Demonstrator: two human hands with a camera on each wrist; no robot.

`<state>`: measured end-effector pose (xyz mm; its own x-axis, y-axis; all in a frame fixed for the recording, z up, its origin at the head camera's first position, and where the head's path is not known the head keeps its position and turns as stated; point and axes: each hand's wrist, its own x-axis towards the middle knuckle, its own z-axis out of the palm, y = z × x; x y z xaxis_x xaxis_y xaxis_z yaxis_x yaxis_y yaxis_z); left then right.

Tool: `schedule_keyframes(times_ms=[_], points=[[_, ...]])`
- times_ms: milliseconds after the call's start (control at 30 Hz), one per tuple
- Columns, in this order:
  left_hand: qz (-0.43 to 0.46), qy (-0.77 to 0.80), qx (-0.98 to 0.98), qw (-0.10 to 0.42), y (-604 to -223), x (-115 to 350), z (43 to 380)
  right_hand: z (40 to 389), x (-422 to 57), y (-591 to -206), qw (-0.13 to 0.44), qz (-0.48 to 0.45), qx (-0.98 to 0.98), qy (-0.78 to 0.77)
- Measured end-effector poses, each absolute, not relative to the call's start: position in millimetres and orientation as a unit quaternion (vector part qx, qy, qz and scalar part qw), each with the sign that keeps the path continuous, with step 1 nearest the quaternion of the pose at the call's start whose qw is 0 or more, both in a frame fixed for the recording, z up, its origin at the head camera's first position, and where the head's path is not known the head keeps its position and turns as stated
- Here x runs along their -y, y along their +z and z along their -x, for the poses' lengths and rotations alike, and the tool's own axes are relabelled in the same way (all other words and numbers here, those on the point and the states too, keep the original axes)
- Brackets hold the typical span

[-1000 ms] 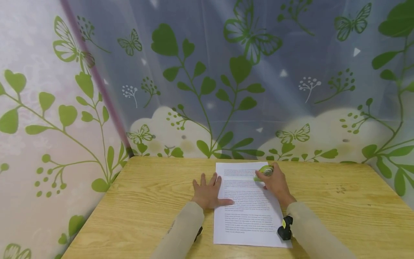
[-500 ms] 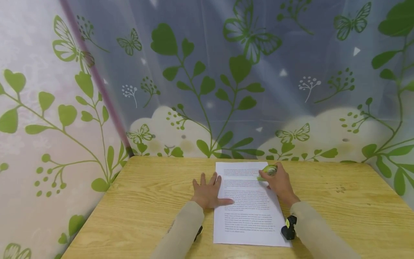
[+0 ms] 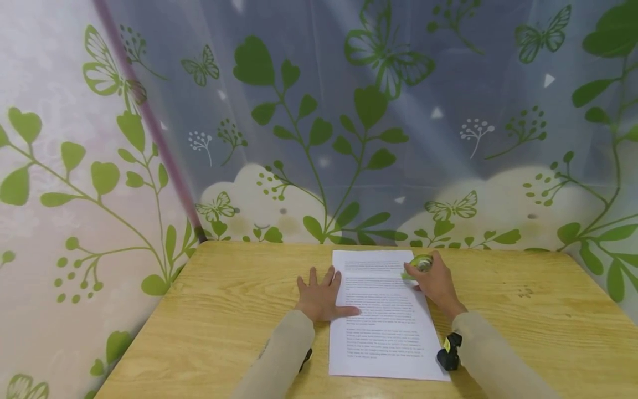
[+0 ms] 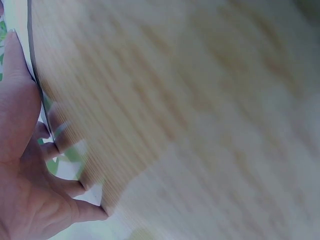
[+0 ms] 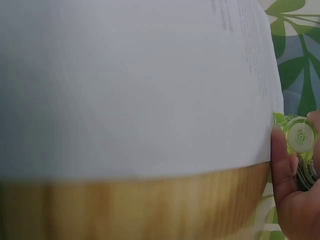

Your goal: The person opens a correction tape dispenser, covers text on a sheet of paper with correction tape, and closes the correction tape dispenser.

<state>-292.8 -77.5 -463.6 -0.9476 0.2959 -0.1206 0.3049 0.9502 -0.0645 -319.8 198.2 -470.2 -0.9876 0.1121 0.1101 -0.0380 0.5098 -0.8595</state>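
A printed sheet of paper (image 3: pixel 379 310) lies on the wooden table, its text in several blocks. Spread wide, my left hand (image 3: pixel 319 296) rests at the sheet's left edge, with the thumb stretched over the paper and the other fingers pointing away from me. My right hand (image 3: pixel 438 284) pinches a green correction tape dispenser (image 3: pixel 421 261) at the sheet's upper right edge, its tip low over the paper. In the right wrist view, round reels show through the clear case of the dispenser (image 5: pixel 300 137) between thumb and fingers. A white band crosses the upper text, left of the tip.
The wooden table (image 3: pixel 523 321) extends to both sides of the sheet. Behind its far edge hangs a curtain (image 3: pixel 299 138) printed with leaves and butterflies. A black wrist device (image 3: pixel 450 352) sits below my right sleeve, over the sheet's lower right edge.
My right hand has slid a short way to the right with the correction tape dispenser, toward the sheet's right edge. The left hand and the sheet have stayed put.
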Motion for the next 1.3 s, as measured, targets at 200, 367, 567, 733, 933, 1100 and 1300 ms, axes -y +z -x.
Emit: schedule_keyframes(times_ms=[200, 367, 567, 733, 933, 1100, 1300], points=[[-0.150, -0.038, -0.987, 0.048, -462, 77, 292, 320, -199, -469, 0.078, 0.031, 0.859, 0.505], [-0.155, -0.034, -0.986, 0.043, -461, 77, 292, 322, -200, -470, 0.078, 0.035, 0.855, 0.512], [-0.154, -0.036, -0.986, 0.048, -459, 77, 292, 323, -201, -469, 0.079, 0.032, 0.849, 0.522], [-0.156, -0.035, -0.986, 0.044, -463, 77, 293, 324, -207, -476, 0.066, 0.050, 0.821, 0.565], [-0.159, -0.030, -0.986, 0.043, -462, 78, 289, 320, -216, -484, 0.057, 0.096, 0.729, 0.676], [-0.161, -0.034, -0.986, 0.041, -460, 79, 290, 318, -218, -474, 0.051, 0.138, 0.650, 0.746], [-0.160, -0.034, -0.985, 0.047, -466, 78, 293, 321, -204, -459, 0.053, 0.173, 0.600, 0.779]])
